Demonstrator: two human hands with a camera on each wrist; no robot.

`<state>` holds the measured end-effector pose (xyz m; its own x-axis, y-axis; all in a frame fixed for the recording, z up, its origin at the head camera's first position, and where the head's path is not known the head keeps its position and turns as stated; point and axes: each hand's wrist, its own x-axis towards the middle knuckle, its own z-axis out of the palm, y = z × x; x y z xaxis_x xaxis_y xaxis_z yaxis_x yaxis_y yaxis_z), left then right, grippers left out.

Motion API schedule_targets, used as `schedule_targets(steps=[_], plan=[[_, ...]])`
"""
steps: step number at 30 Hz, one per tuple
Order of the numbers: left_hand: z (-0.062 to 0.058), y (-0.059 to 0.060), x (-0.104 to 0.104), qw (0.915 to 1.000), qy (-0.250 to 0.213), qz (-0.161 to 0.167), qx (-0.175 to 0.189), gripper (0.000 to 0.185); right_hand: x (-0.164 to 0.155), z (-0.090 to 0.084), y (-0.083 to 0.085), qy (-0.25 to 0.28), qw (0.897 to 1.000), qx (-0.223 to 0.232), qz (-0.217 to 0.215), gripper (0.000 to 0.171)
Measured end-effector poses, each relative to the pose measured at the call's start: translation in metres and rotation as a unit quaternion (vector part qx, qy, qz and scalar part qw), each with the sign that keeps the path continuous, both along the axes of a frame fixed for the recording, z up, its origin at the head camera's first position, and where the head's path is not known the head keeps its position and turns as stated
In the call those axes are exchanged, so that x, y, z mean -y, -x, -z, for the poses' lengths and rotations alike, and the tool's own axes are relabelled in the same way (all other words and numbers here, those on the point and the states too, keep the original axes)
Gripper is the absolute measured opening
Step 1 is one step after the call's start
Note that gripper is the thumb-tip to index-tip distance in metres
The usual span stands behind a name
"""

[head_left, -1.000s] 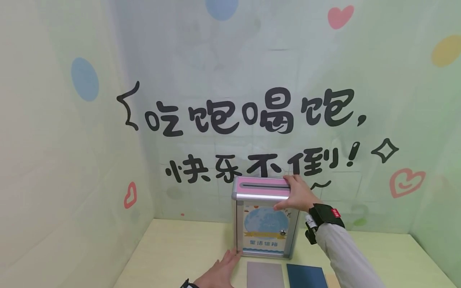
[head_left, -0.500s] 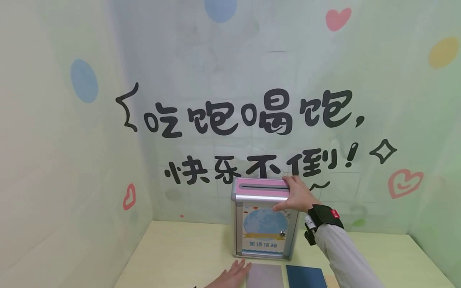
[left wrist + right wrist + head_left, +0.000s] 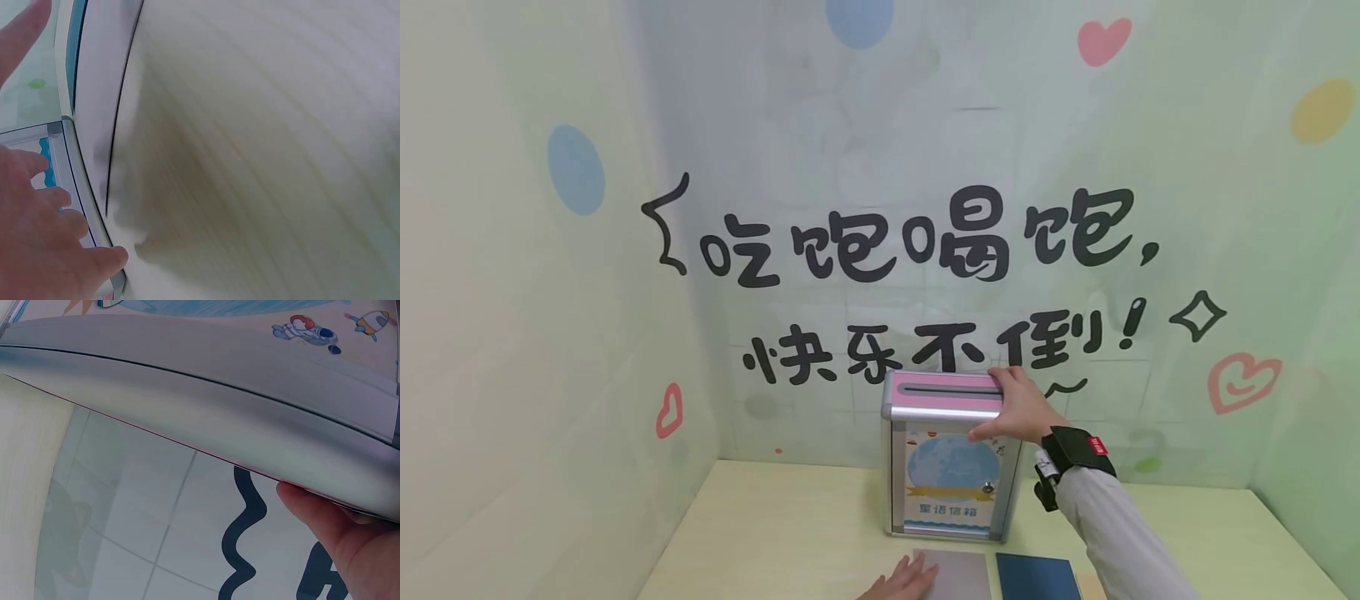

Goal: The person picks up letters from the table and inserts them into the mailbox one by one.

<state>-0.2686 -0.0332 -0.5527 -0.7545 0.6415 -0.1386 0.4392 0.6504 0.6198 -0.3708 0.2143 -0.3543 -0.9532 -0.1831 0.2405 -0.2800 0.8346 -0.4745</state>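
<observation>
A letter box [image 3: 953, 467] with a silver frame, pink slotted top and small door lock stands upright on the table. My right hand [image 3: 1026, 408] grips its top right corner, the thumb on the front and fingers over the top. In the right wrist view the thumb [image 3: 319, 515] comes up at the metal edge. My left hand [image 3: 901, 579] lies over the left edge of a flat grey-lilac rectangle [image 3: 961, 575] in front of the box, fingers spread. The left wrist view shows this hand [image 3: 37, 237] with its fingers extended, holding nothing visible.
To the right of the grey rectangle lies a flat dark blue one [image 3: 1037, 575], and a tan piece [image 3: 1090, 585] shows partly behind the right sleeve. The pale table [image 3: 775, 517] meets a decorated wall [image 3: 820, 417] behind the box.
My left hand has moved right and toward me, from the box's lower left corner onto the grey rectangle. The right hand keeps its grip, and the box stays in place.
</observation>
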Motion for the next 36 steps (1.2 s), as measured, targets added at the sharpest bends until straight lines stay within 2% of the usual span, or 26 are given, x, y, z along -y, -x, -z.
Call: schedule_targets(steps=[4, 7, 12, 14, 16, 25, 31, 36], plan=[[0.005, -0.001, -0.005, 0.9999, 0.001, -0.008, -0.012, 0.062, 0.0, 0.0, 0.0, 0.0, 1.0, -0.001, -0.001, 0.102], [0.014, -0.003, -0.007, 0.9998, -0.009, -0.011, -0.011, 0.06, 0.0, 0.0, 0.0, 0.001, 1.0, -0.001, -0.001, 0.102], [0.038, -0.011, -0.008, 0.997, -0.037, -0.009, -0.067, 0.059, 0.0, 0.0, 0.0, 0.003, 1.0, 0.0, -0.001, 0.102], [0.045, -0.014, -0.009, 0.9941, -0.033, -0.011, -0.102, 0.06, 0.0, 0.0, 0.0, 0.004, 1.0, 0.001, 0.0, 0.102], [0.049, -0.015, -0.011, 0.9923, -0.026, -0.015, -0.12, 0.06, 0.0, 0.0, 0.0, 0.004, 1.0, 0.001, 0.0, 0.102], [0.058, -0.014, -0.014, 0.9909, 0.0, -0.018, -0.134, 0.059, 0.0, 0.0, 0.0, 0.0, 1.0, 0.0, -0.003, 0.102], [0.076, -0.004, -0.017, 0.9929, 0.036, -0.012, -0.112, 0.059, 0.0, 0.0, 0.0, 0.001, 1.0, -0.001, -0.005, 0.102], [0.093, 0.005, -0.02, 0.9917, 0.069, 0.006, -0.108, 0.059, 0.0, 0.0, 0.0, 0.002, 1.0, -0.003, -0.006, 0.102]])
